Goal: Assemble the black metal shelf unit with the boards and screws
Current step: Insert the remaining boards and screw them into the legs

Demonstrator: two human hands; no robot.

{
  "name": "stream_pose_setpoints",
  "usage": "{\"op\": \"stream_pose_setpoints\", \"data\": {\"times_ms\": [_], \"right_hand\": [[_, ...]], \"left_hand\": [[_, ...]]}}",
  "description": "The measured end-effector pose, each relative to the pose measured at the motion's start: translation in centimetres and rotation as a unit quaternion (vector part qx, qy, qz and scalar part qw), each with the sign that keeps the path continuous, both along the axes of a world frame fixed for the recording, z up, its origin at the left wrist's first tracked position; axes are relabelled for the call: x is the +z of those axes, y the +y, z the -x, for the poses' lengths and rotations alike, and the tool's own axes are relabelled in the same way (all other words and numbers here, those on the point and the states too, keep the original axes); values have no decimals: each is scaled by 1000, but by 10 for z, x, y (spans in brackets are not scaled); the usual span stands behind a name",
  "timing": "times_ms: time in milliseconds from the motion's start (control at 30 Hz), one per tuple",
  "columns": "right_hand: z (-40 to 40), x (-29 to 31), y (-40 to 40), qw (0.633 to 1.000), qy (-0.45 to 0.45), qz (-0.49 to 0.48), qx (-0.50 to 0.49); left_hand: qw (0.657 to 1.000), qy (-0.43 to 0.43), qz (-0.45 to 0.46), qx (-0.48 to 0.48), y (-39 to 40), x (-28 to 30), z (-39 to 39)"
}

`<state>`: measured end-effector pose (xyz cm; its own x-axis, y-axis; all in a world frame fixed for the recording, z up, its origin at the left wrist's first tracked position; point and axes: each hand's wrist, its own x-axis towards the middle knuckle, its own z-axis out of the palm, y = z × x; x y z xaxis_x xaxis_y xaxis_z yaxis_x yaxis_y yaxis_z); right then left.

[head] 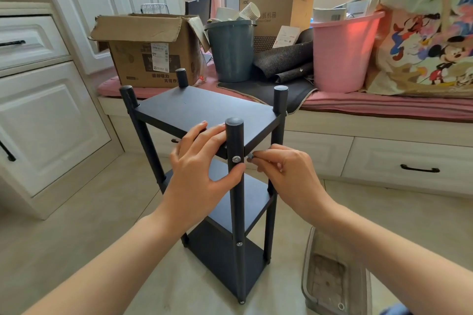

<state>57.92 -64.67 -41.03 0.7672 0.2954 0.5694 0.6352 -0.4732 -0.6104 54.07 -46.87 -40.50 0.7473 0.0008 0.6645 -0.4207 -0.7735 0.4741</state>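
- Black metal shelf unit (204, 115): upright on the tiled floor, in front of the pink-cushioned window seat (384, 105); three boards fitted between four posts.
- Nearest post (236, 199): silver screw (235, 159) at top-board level.
- Left hand (202, 163): fingers spread on the top board, thumb against this post.
- Right hand (284, 169): just right of the post, pinching a small dark part (250, 157) near the screw.
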Motion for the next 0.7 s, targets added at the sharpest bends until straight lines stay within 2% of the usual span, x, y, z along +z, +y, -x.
{"op": "stream_pose_setpoints", "data": {"times_ms": [367,567,700], "right_hand": [[-4,6,-5,1000,-7,17,6],[-5,4,-6,1000,20,1,11],[-5,2,-5,999,33,-9,13]], "left_hand": [[999,25,-3,30,-6,5,6],[983,40,165,74,-7,6,17],[939,146,307,49,-14,4,19]]}}
